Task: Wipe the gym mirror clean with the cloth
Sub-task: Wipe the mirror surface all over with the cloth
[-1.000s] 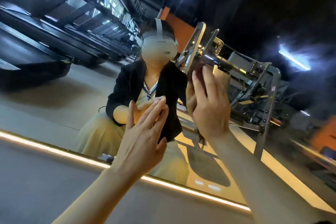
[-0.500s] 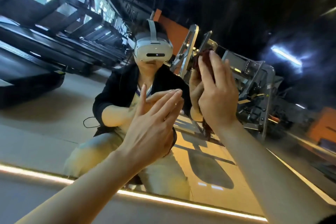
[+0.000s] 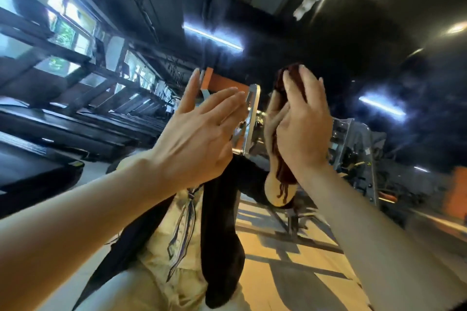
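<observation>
Right hand (image 3: 302, 124) pressed dark red cloth (image 3: 285, 83) flat against reflective gym mirror (image 3: 379, 70); left hand (image 3: 199, 134) open, holding nothing. Risk: cloth slipping from the flat-fingered hold.

Most of the dark red cloth (image 3: 290, 78) is hidden behind the right hand (image 3: 303, 129); only its top and a fringe below the palm are seen. Both forearms are cut off by the lower edge. The reflected gym machines (image 3: 353, 149) are blurred.

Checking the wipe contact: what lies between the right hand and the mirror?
In the head view, the dark red cloth lies between the right hand and the mirror.
</observation>
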